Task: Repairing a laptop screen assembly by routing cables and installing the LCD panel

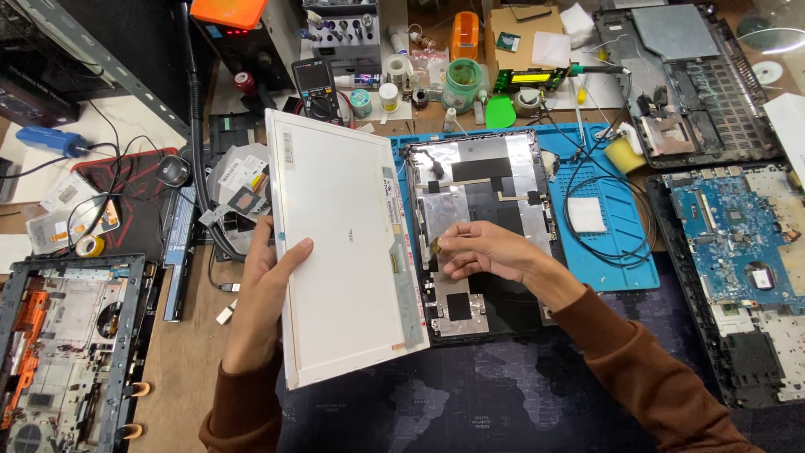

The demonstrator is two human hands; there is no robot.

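Two hands at work in the head view: left hand (262, 294) clamps the near left edge of the thin white rectangular laptop screen panel (340, 243), tilted up off the open black laptop lid shell (482, 235). Right hand (486, 250) pinches a small gold-tipped flat cable end (435, 245), fingertips together. Panel looks lifted free, shell still bare on the blue silicone work mat (616, 252)
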